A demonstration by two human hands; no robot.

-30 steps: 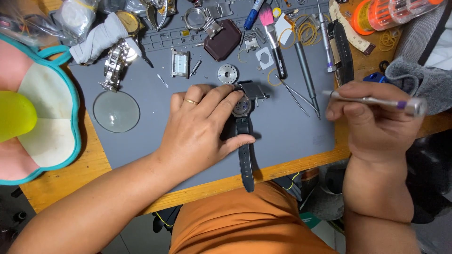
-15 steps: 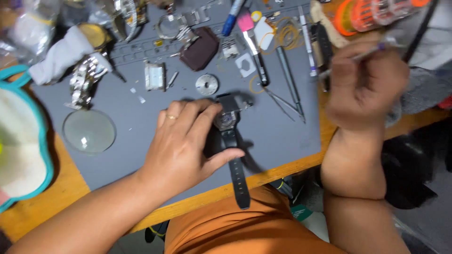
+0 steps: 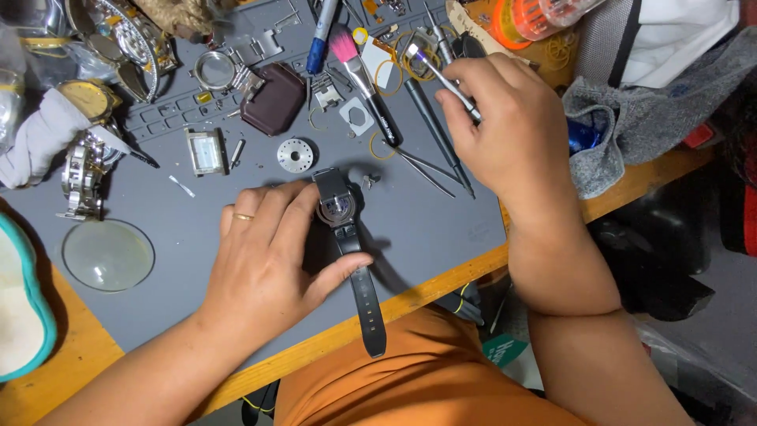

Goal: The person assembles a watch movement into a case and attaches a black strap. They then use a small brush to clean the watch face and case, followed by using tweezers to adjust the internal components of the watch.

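A black wristwatch (image 3: 342, 211) lies face down on the grey work mat (image 3: 197, 229), its strap hanging past the wooden table edge. My left hand (image 3: 272, 260), with a ring on one finger, presses down on the watch and pinches its case and strap. My right hand (image 3: 505, 126) hovers above the mat's far right and grips a thin silver screwdriver (image 3: 441, 76) with a purple band near its tip. Tweezers (image 3: 430, 170) lie on the mat just below that hand.
A pink-bristled brush (image 3: 364, 83), a blue pen (image 3: 322, 35), a maroon pad (image 3: 274, 99), a round metal caseback (image 3: 295, 155), a square watch case (image 3: 206, 151), a metal bracelet watch (image 3: 83, 175) and a magnifying lens (image 3: 108, 255) lie about. A grey cloth (image 3: 646, 118) sits right.
My right hand has carried the screwdriver from the right table edge up and left over the tools. My left hand stays on the watch. The view has shifted.
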